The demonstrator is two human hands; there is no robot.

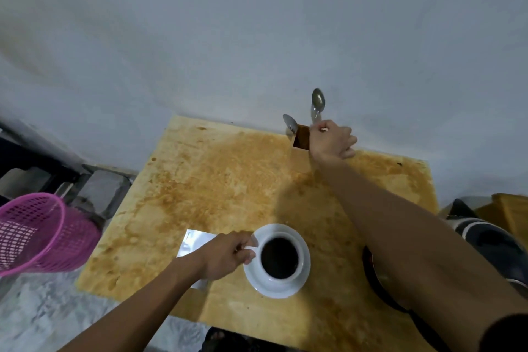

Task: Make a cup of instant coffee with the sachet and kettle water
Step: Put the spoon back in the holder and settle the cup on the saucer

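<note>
Head view. My left hand [228, 254] is closed on the handle of the cup [278, 258], pinching it and steadying it. The cup sits on a saucer [303, 277] near the front edge of the table [217, 180], about midway along. It holds dark liquid nearly to the rim, so I judge water and powder are both in.

My right hand [331, 138] reaches to the back edge, right of centre, fingers closed round the stem of a spoon [318, 101], bowl end up against the wall. Just beside that hand stands a small brown holder [301, 138]; a second spoon [290, 123] leans at its left side. Its inside is dark; what else is in it I cannot tell.

The sachet [194, 240], silvery and flat, lies by the front-left part of the table, partly under my left wrist. Whether it is empty I cannot see.

Step in hand, as I read it: fetching the spoon for stirring. Next move calls for carrying it across to the cup, turning the bowl end down, and dipping gently, since the level is high and could slop onto the saucer.

A dark round thing [380, 274], likely the kettle, shows at the front-right edge, mostly hidden by my right arm. A pink basket [43, 231] stands off the left side, on the floor.
</note>
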